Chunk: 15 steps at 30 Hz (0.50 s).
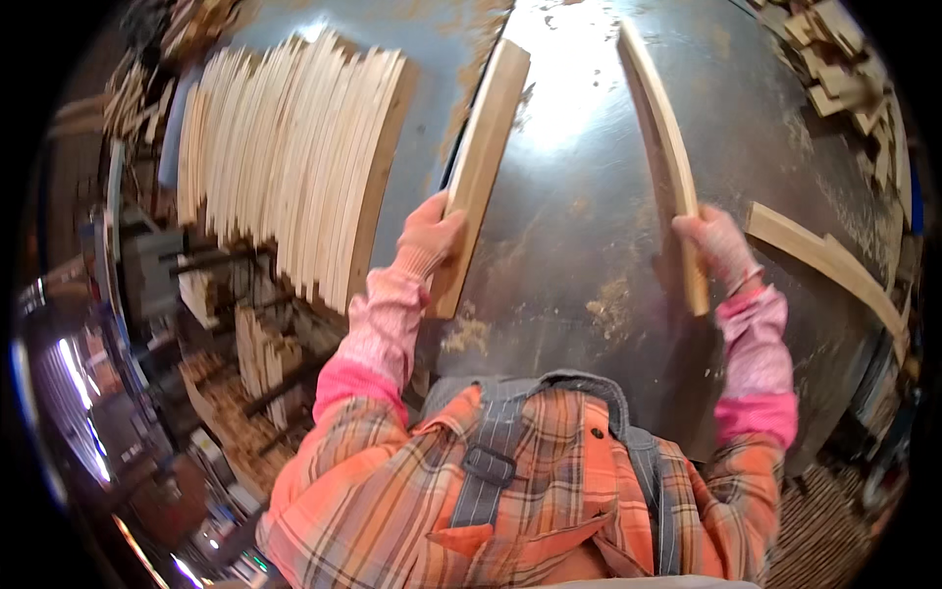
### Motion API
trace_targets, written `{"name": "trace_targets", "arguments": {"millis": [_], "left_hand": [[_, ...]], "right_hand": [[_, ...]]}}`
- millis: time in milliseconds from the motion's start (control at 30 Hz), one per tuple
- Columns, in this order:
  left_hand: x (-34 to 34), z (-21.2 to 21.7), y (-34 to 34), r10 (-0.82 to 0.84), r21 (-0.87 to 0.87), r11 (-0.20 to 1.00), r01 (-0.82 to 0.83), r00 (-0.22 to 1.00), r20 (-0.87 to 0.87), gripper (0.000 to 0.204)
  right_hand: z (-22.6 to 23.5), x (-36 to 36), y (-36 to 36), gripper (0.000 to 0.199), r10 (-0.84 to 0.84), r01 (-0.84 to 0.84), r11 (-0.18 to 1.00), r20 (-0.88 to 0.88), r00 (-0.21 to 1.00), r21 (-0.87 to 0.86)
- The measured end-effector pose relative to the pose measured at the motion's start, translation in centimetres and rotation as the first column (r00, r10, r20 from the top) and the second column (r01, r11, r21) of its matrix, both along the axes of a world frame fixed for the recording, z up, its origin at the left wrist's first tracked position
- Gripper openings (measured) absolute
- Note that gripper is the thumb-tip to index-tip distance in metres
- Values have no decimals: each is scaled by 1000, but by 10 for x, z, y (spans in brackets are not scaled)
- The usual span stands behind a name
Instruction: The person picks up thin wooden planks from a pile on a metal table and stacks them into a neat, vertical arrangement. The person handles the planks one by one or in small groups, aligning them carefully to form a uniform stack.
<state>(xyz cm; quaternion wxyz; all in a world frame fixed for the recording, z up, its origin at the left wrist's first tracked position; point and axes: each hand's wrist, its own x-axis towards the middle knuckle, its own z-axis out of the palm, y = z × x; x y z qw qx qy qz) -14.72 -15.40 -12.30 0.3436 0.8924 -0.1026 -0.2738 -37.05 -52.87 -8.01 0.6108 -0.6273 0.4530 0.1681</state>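
Observation:
My left hand [429,236], in a pink glove, is closed around the near half of a straight wooden board [483,162] that stretches away from me over the metal table. At the right, my gloved right hand [718,243] grips a narrower, curved wooden strip [663,128] near its close end. The strip looks tilted on edge, with a dark shadow along its left side. A wide gap of bare metal lies between the two pieces. Palm sides of both hands are hidden.
A long row of upright boards [294,162] stands packed at the left on the metal table [579,226]. Another curved strip [824,257] lies right of my right hand. Wood offcuts [834,59] pile up at the far right. More wood pieces [265,363] sit below the table's left edge.

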Motion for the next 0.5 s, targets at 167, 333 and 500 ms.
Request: {"name": "trace_targets", "arguments": {"millis": [167,333,500], "left_hand": [[-39,7,30,-145,71,987,144,989,18,84],[-94,2,38,-324,-23,946,324,946,6,87],[-136,-17,23,62,-352,900,-256,876,-478,80]], "right_hand": [[-31,-29,115,33,-249,141,898,217,944,416],[-60,-60,183,39,-265,164,906,220,939,390],[-80,-59,213,35,-286,215,945,302,910,248]]}}
